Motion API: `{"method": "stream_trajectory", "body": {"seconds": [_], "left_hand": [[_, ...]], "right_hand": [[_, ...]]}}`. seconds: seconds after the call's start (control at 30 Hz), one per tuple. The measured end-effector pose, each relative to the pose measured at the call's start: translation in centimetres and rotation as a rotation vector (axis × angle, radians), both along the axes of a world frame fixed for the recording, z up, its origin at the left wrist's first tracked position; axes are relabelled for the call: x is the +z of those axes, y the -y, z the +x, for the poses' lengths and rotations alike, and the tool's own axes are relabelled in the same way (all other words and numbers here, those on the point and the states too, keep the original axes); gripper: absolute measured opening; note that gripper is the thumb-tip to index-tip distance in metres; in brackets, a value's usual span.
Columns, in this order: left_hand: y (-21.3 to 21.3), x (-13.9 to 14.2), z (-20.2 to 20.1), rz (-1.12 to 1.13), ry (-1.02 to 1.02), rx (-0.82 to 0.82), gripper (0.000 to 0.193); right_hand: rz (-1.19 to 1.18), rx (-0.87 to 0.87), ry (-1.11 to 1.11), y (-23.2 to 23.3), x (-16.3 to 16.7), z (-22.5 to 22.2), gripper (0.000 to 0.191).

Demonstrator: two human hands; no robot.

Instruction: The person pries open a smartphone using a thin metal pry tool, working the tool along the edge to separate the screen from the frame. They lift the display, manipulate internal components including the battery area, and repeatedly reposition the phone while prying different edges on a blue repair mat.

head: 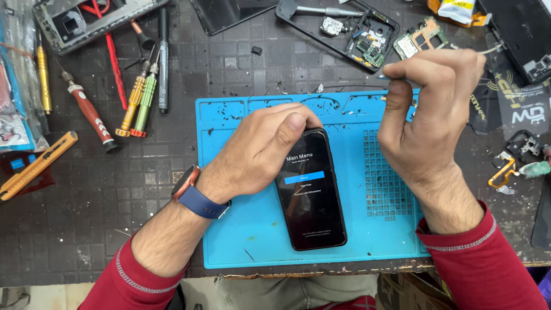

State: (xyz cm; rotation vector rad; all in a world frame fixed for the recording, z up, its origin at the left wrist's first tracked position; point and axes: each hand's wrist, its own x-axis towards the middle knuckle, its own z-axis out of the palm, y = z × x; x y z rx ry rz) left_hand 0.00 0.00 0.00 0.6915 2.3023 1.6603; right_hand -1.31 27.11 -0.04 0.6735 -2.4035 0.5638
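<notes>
in the head view a blue work mat (247,241) lies on the dark, gridded bench (86,218), and everything here is placed from that mat. a black smartphone (313,201) lies face up near the mat's middle, its screen lit with a menu and one blue bar. the left hand (261,149) rests over the phone's upper left corner, fingers curled loosely around the top edge, thumb lying along the upper part of the screen; it grips the phone lightly rather than lifting it. a watch with a blue strap (195,195) sits on that wrist, over the mat's left edge. the right hand (427,123) hovers above the mat's upper right part, over its grid of small cells, fingers pinched tight together near the top; whether they hold some small thing cannot be told, as the pinch hides it. both sleeves are red. left of the mat lie several screwdrivers: a red-handled one (89,115), a yellow one (133,103) and a green one (146,100) side by side, and a black pen-like tool (163,63) just beside them. farther left lies an orange utility knife (37,166). beyond the mat's top edge sits an opened phone frame (344,28) with small boards in it, and a green circuit board (422,37) just to its right.
</notes>
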Motion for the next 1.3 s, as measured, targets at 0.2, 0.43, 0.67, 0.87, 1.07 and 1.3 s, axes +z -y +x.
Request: {"method": "stream_trajectory", "body": {"seconds": [0.2,0.43,0.67,0.87,1.07,1.3], "left_hand": [[0.0,-0.3,0.0,-0.011,-0.042,-0.009,0.073],[0.0,-0.4,0.0,-0.033,-0.087,-0.026,0.056],[-0.2,-0.1,0.0,-0.047,-0.054,-0.014,0.043],[0.1,0.2,0.1,-0.04,-0.136,-0.044,0.03],[0.4,0.4,0.0,-0.03,-0.156,-0.101,0.037],[0.6,0.6,-0.2,-0.011,-0.227,-0.148,0.048]], "right_hand": [[-0.004,0.019,-0.001,0.7,-0.5,0.4,0.012],[-0.002,0.027,0.0,0.8,-0.6,0.4,0.012],[-0.017,0.039,0.026,0.8,-0.4,0.7,0.014],[-0.048,0.065,0.026,1.0,0.0,1.2,0.007],[-0.049,0.055,0.056,1.0,-0.1,1.1,0.009],[-0.041,0.062,0.044,0.9,-0.2,1.1,0.009]]}}
